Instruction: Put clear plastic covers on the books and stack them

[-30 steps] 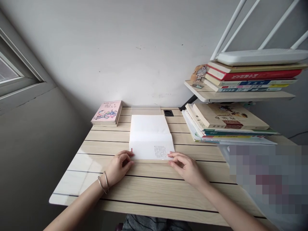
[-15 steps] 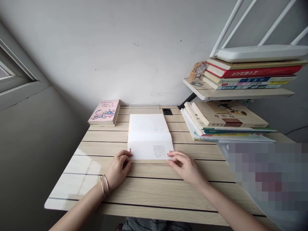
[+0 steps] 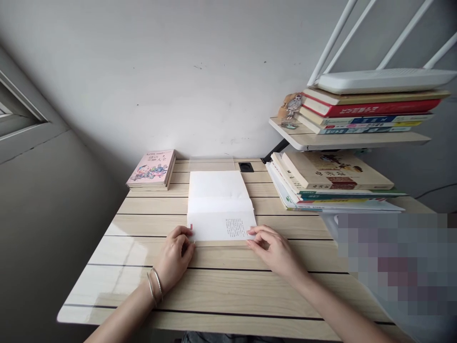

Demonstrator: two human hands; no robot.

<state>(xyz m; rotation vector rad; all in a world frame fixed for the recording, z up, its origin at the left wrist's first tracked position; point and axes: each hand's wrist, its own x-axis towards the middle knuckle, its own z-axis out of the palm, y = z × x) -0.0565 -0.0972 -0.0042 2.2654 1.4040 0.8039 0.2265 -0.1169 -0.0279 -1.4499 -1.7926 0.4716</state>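
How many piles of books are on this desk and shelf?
3: a pink pile at the desk's far left, a bigger pile at its far right, and one on the shelf above. More may hide behind the blur.

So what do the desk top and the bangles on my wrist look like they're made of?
Desk top: likely laminate or coated board with a pale printed wood grain, since the glossy surface mirrors the window light. Bangles on the left wrist: probably thin silvery metal, judging by their bright sheen.
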